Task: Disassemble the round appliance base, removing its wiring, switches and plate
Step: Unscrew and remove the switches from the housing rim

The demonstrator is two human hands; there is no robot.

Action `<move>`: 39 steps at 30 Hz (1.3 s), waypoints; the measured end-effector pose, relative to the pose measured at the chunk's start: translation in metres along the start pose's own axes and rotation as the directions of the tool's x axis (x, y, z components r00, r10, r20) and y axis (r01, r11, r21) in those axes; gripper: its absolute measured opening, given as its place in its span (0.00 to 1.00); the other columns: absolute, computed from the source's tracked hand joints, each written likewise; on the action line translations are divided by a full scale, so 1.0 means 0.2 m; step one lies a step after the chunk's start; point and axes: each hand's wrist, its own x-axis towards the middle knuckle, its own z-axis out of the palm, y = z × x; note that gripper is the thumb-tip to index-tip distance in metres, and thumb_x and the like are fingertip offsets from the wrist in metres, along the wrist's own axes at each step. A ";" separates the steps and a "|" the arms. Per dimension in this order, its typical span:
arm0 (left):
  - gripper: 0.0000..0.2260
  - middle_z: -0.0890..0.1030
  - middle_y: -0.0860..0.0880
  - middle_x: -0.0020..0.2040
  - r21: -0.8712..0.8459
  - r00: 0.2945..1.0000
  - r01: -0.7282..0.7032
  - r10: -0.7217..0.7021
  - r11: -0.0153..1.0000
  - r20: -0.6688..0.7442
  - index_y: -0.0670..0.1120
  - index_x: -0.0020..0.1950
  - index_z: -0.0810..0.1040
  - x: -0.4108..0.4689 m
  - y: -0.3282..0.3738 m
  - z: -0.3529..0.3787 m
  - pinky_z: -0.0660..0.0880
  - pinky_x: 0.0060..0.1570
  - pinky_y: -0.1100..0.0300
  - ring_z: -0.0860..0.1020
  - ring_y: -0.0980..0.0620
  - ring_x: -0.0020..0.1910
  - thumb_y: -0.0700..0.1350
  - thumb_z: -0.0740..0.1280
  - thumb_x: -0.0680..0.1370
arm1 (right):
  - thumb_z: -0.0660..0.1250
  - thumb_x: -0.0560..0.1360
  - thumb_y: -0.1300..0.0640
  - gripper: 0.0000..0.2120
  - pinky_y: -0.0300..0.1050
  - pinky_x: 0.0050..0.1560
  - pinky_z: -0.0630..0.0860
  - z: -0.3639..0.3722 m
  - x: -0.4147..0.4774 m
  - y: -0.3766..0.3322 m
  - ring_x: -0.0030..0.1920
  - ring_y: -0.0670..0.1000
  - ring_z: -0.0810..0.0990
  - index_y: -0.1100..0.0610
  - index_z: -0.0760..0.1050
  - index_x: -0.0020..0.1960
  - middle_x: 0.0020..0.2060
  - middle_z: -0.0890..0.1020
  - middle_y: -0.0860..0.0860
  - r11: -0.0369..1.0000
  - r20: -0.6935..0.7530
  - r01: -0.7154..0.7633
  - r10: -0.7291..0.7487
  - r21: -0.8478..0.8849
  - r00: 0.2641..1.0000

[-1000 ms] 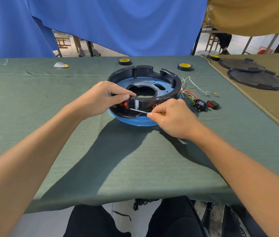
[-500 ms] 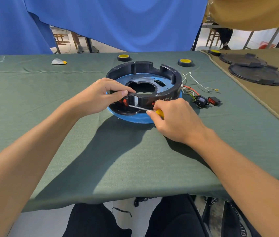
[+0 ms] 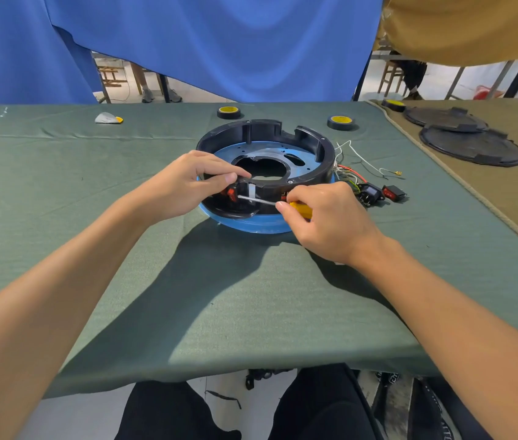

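Note:
The round black appliance base (image 3: 310, 139) lies on the green cloth with a blue plate (image 3: 295, 154) inside it. My left hand (image 3: 184, 182) pinches the near rim, right beside a red switch (image 3: 230, 193) set in the wall. My right hand (image 3: 330, 217) holds a yellow-handled screwdriver (image 3: 300, 209); its metal shaft points left, tip at that switch. Loose wiring (image 3: 357, 163) trails out on the right to two removed switches (image 3: 381, 192) lying on the cloth.
Two yellow-and-black tape rolls (image 3: 340, 122) sit behind the base, a third at the far right. Two black round covers (image 3: 470, 146) lie on the tan cloth to the right. A small white-and-yellow item (image 3: 108, 118) rests far left. The table edge runs near my knees.
My right hand has slid slightly right along the screwdriver, showing more of the yellow handle. My left hand stays pinched on the rim. The view shifted a little.

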 end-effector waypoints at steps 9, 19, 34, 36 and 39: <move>0.12 0.79 0.51 0.56 0.018 0.998 0.016 -0.017 1.000 0.057 0.52 0.61 0.80 -0.01 0.04 -0.02 0.65 0.47 0.78 0.70 0.67 0.50 0.46 0.60 0.81 | 0.71 0.74 0.52 0.12 0.37 0.38 0.66 -0.01 0.07 0.04 0.28 0.48 0.74 0.59 0.81 0.35 0.26 0.79 0.52 0.939 0.143 -0.265 0.237 0.221 0.961; 0.08 0.82 0.55 0.49 -0.044 0.997 0.055 -0.057 0.997 -0.046 0.53 0.55 0.83 0.01 0.05 -0.01 0.70 0.47 0.74 0.77 0.64 0.47 0.45 0.65 0.80 | 0.65 0.76 0.46 0.17 0.50 0.47 0.72 0.00 0.06 0.04 0.35 0.55 0.73 0.57 0.80 0.37 0.30 0.79 0.53 0.985 0.163 -0.171 0.170 -0.011 0.972; 0.10 0.83 0.56 0.47 0.043 0.991 0.062 -0.057 0.997 -0.125 0.59 0.52 0.82 -0.01 0.00 0.02 0.65 0.66 0.46 0.78 0.55 0.54 0.50 0.62 0.81 | 0.69 0.76 0.56 0.14 0.35 0.23 0.55 0.00 0.21 0.12 0.21 0.47 0.62 0.63 0.78 0.35 0.21 0.69 0.51 0.651 0.526 -0.549 0.260 0.524 0.810; 0.10 0.83 0.52 0.44 0.114 0.983 0.093 -0.073 0.989 -0.166 0.62 0.51 0.81 0.00 0.00 0.02 0.57 0.65 0.59 0.78 0.53 0.52 0.53 0.60 0.81 | 0.69 0.76 0.54 0.14 0.35 0.24 0.60 0.02 0.19 0.11 0.22 0.46 0.65 0.61 0.78 0.35 0.23 0.71 0.51 0.686 0.470 -0.527 0.295 0.502 0.832; 0.10 0.83 0.52 0.44 0.173 0.967 0.164 -0.124 0.971 -0.223 0.60 0.51 0.81 0.01 0.02 0.03 0.54 0.53 0.65 0.76 0.53 0.51 0.55 0.60 0.81 | 0.69 0.76 0.52 0.13 0.39 0.34 0.68 0.03 0.16 0.09 0.26 0.45 0.70 0.58 0.79 0.36 0.25 0.75 0.50 0.787 0.338 -0.446 0.319 0.425 0.885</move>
